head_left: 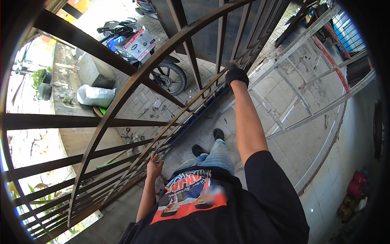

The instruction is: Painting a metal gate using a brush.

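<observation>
A tall brown metal gate (138, 74) with flat bars and long rails, curved by the lens, stands before me. My right hand (237, 75), in a black glove, reaches out to a gate rail near the top centre. A dark, flat shape shows at its fingertips, too unclear to name, and the glove hides how the fingers close. My left hand (154, 167) is bare and close beside the lower bars, fingers apart, with nothing seen in it. Whether it touches a bar is unclear.
A motorcycle (170, 76) carrying a printed box (140, 44) stands beyond the gate. A white sack (96, 95) lies by a low wall. A grey metal frame (294, 87) with red-marked parts leans at right over the tiled floor (292, 146). Dark sheet metal (204, 33) stands behind the bars.
</observation>
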Demonstrator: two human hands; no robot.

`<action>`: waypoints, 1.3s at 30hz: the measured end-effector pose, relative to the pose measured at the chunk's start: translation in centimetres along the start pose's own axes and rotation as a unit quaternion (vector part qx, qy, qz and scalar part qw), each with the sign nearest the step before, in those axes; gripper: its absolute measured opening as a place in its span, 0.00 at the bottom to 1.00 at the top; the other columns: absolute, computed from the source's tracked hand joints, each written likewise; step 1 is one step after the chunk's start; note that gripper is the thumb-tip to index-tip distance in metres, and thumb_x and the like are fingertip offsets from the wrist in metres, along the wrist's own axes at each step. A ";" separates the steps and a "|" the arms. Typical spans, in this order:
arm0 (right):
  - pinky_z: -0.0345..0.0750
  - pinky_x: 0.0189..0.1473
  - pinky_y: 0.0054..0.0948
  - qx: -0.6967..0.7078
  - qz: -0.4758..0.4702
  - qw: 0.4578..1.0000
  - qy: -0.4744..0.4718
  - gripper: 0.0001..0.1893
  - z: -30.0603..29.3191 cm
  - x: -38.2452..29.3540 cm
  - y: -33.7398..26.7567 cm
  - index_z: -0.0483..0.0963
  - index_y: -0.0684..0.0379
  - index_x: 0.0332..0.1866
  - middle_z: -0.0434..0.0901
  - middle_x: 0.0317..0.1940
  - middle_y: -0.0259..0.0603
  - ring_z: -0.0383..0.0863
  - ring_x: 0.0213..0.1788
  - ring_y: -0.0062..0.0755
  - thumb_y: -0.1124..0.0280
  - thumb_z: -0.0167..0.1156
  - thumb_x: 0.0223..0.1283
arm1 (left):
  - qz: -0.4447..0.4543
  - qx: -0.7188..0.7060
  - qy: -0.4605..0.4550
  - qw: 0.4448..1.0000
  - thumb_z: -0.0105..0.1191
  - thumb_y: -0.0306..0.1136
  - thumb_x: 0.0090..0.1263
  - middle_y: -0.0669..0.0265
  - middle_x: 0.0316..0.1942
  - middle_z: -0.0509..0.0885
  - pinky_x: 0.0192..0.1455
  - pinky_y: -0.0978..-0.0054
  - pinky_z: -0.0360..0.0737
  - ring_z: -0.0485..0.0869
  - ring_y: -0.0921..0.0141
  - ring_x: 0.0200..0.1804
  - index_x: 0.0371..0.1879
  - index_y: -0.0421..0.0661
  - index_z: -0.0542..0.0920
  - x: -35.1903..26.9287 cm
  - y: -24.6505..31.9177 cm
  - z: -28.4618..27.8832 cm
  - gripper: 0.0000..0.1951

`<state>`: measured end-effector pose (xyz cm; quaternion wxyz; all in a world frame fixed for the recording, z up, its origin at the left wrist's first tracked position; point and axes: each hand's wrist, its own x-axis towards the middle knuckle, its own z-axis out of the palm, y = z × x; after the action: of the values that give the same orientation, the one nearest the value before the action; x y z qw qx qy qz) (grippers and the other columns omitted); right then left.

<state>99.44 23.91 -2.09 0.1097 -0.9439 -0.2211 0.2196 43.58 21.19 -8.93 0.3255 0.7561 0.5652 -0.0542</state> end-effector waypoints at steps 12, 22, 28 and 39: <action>0.73 0.65 0.42 -0.030 0.026 0.997 -0.062 0.25 0.0 2.3 0.4 0.68 0.31 0.69 0.70 0.69 0.45 0.75 0.66 0.45 0.61 0.46 0.67 | -0.049 0.010 -0.031 0.998 0.58 0.45 0.65 0.43 0.63 0.76 0.68 0.63 0.72 0.75 0.51 0.65 0.62 0.37 0.76 -3.1 -2.5 0.8 0.30; 0.75 0.63 0.42 -0.045 0.009 0.998 -0.038 0.25 -0.2 2.8 1.0 0.67 0.31 0.70 0.72 0.67 0.40 0.76 0.65 0.45 0.60 0.43 0.68 | -0.167 -0.046 0.004 0.985 0.60 0.43 0.63 0.45 0.44 0.86 0.52 0.61 0.80 0.86 0.53 0.48 0.57 0.40 0.80 -6.4 -8.2 4.6 0.26; 0.75 0.62 0.44 -0.067 -0.010 0.998 -0.004 0.27 2.4 0.6 1.3 0.66 0.28 0.70 0.75 0.64 0.41 0.77 0.63 0.46 0.65 0.45 0.66 | -0.289 -0.066 -0.062 0.953 0.61 0.45 0.62 0.44 0.47 0.86 0.55 0.63 0.80 0.86 0.54 0.52 0.57 0.39 0.81 -8.7 -8.2 5.0 0.27; 0.79 0.49 0.52 -0.198 -0.301 0.932 -0.035 0.25 -3.9 2.2 7.7 0.64 0.38 0.72 0.84 0.45 0.56 0.84 0.46 0.57 0.57 0.46 0.69 | -0.356 -0.239 0.066 0.901 0.60 0.44 0.64 0.49 0.50 0.86 0.59 0.67 0.77 0.84 0.57 0.56 0.56 0.38 0.81 -9.9 -13.6 12.5 0.26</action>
<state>105.85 17.70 -1.79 -0.0268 -0.8274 -0.5375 0.1609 31.55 8.24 -20.09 0.4174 0.4061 0.8127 0.0203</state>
